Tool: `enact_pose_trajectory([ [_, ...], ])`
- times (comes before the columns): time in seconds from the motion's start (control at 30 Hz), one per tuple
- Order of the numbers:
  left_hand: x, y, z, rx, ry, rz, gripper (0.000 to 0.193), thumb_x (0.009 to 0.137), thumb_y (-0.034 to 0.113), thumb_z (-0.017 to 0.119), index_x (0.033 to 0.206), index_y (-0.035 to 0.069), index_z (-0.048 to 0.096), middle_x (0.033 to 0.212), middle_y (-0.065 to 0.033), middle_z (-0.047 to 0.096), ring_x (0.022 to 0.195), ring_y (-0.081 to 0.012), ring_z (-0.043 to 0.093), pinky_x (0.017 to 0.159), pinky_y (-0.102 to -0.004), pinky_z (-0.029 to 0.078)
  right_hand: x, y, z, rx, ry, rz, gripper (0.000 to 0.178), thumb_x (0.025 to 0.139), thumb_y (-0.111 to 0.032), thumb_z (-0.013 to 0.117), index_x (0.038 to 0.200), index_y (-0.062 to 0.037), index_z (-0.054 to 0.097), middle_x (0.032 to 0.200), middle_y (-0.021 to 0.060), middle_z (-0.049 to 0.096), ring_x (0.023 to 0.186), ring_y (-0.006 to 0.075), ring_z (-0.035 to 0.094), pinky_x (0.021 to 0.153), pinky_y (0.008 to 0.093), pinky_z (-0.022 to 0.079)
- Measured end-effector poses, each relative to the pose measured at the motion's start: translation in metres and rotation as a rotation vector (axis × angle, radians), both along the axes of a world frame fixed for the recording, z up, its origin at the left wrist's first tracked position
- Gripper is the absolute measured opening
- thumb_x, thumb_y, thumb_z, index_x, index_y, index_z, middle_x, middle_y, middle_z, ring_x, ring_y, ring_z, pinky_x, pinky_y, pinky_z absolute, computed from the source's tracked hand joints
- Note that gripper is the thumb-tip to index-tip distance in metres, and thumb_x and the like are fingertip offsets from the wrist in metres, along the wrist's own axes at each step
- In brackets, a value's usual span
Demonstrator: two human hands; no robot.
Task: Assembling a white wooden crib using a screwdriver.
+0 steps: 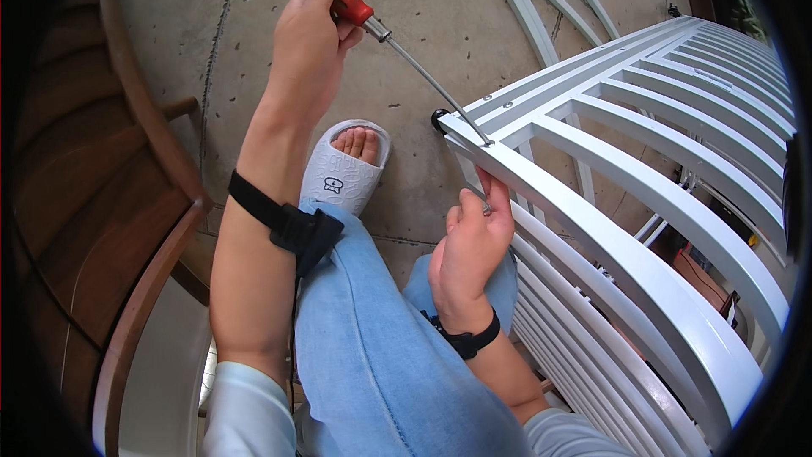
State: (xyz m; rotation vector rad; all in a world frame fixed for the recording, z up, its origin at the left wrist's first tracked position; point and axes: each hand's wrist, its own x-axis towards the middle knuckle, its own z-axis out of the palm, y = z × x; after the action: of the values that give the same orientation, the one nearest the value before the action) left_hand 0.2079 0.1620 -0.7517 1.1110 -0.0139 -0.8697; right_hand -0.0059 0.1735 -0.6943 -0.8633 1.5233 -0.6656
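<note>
My left hand (306, 44) is wrapped round the red handle of a screwdriver (440, 91), thumb along its top. The long metal shaft slants down to the right, and its tip rests at a screw hole near the corner of a white slatted metal frame (592, 203). Just below that corner is my right hand (474, 245), its fingers curled and its raised fingertips touching the underside of the frame's front rail. A small metal screw-like piece (487, 209) shows between the right fingers. What the fingertips meet under the rail is hidden.
Loose white metal bars (529, 17) lie on the concrete floor (440, 0) beyond the frame. A dark wooden chair (127, 203) stands close on my left. My slippered foot (342, 173) is between it and the frame. More white slats (575, 322) run below the right hand.
</note>
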Motion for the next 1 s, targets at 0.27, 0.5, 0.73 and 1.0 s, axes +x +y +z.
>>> enact_pose_trajectory([
  [0.27, -0.001, -0.009, -0.009, -0.284, 0.072, -0.079, 0.035, 0.101, 0.03, 0.049, 0.122, 0.002, 0.049, 0.102, -0.0038, 0.059, 0.07, -0.0058, 0.039, 0.07, -0.0207, 0.036, -0.002, -0.003, 0.005, 0.024, 0.019, 0.013, 0.042, 0.088, 0.006, 0.046, 0.13, 0.0057, 0.049, 0.132, 0.0123, 0.054, 0.061, 0.0011, 0.033, 0.052, 0.0182, 0.029],
  [0.5, -0.007, -0.011, 0.009, -0.152, -0.119, 0.018, 0.032, 0.098, 0.03, 0.056, 0.115, 0.003, 0.054, 0.095, -0.0027, 0.062, 0.073, -0.0036, 0.042, 0.071, -0.0201, 0.036, -0.007, -0.007, 0.005, 0.027, 0.023, 0.033, 0.04, 0.088, 0.005, 0.047, 0.128, 0.0055, 0.052, 0.13, 0.0123, 0.056, 0.059, 0.0008, 0.034, 0.051, 0.018, 0.029],
  [0.73, -0.017, -0.017, 0.027, 0.063, -0.258, 0.079, 0.03, 0.098, 0.031, 0.056, 0.108, 0.003, 0.056, 0.094, -0.0036, 0.062, 0.071, -0.0036, 0.044, 0.066, -0.0184, 0.037, -0.009, -0.008, 0.004, 0.004, 0.039, 0.048, 0.039, 0.089, 0.004, 0.048, 0.127, 0.005, 0.053, 0.129, 0.0124, 0.057, 0.06, 0.0018, 0.037, 0.051, 0.018, 0.032],
  [1.0, -0.007, -0.031, 0.002, -0.305, 0.028, 0.041, 0.028, 0.098, 0.034, 0.051, 0.088, 0.008, 0.054, 0.067, -0.0027, 0.055, 0.056, -0.0092, 0.051, 0.054, -0.0233, 0.041, -0.007, -0.006, 0.006, 0.001, 0.045, 0.061, 0.039, 0.088, 0.004, 0.048, 0.128, 0.0045, 0.052, 0.131, 0.014, 0.056, 0.062, 0.002, 0.041, 0.052, 0.0176, 0.034],
])
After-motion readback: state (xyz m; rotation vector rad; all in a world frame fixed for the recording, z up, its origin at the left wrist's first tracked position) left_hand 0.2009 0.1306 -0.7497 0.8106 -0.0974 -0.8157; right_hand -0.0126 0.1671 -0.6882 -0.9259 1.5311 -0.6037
